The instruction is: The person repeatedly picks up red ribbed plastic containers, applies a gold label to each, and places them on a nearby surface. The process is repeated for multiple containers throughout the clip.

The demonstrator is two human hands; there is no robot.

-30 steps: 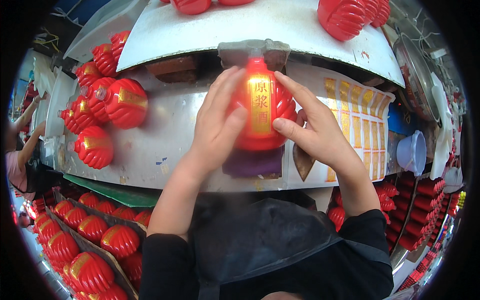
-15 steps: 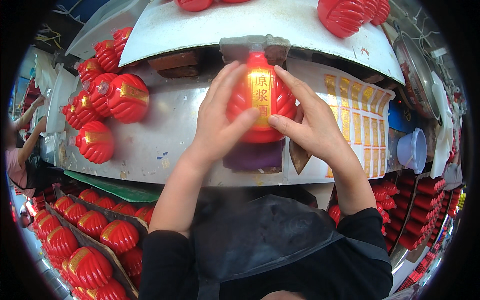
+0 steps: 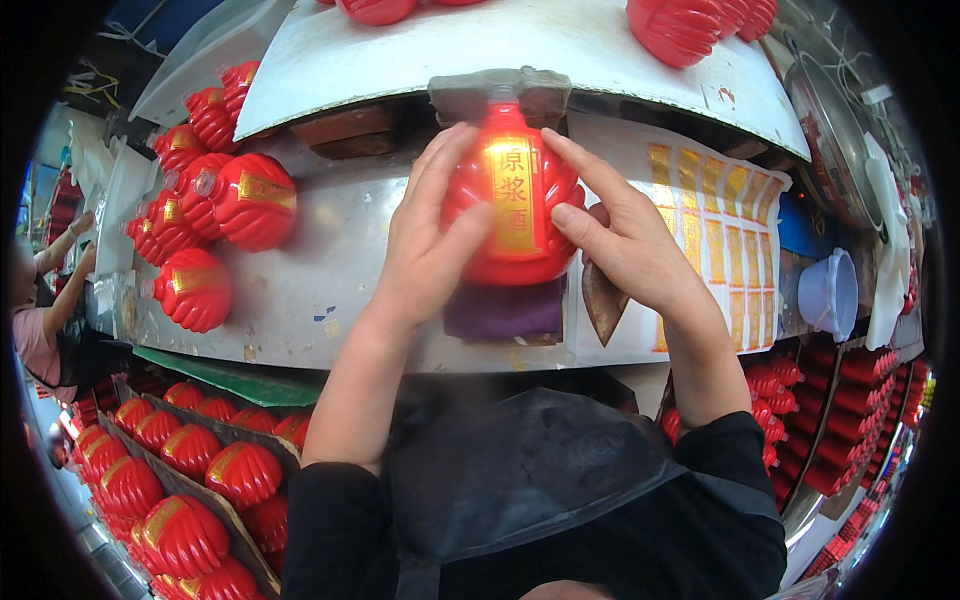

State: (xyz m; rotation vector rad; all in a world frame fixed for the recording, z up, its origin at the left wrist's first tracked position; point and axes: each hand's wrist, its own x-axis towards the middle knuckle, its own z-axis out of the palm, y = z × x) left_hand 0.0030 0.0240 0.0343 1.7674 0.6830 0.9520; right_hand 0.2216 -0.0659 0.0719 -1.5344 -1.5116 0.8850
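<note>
A red ribbed bottle (image 3: 515, 270) with a clear neck lies on the bench in front of me, its neck pointing away. A gold label (image 3: 512, 200) runs lengthwise down its upper face. My left hand (image 3: 425, 235) cups the bottle's left side, its thumb by the label's left edge. My right hand (image 3: 635, 240) cups the other side, thumb at the right of the label. Under the right palm a brown pointed blade (image 3: 605, 305) sticks out toward me; its other end is hidden. A purple cloth pad (image 3: 505, 312) lies below the bottle, and a grey block (image 3: 450, 100) stands by its neck.
Right of my hands lies a sheet of gold labels (image 3: 715, 215). Several labelled red bottles (image 3: 255, 200) sit at the left. A white board (image 3: 520, 45) spans the back. Boxes of bottles (image 3: 190, 450) stand lower left, a pale bucket (image 3: 828, 295) at right. Another person (image 3: 45, 330) works far left.
The bottle and both hands have shifted slightly left in view. My left thumb has drawn back from the label's middle toward its left edge, and the right thumb has moved a little right and up.
</note>
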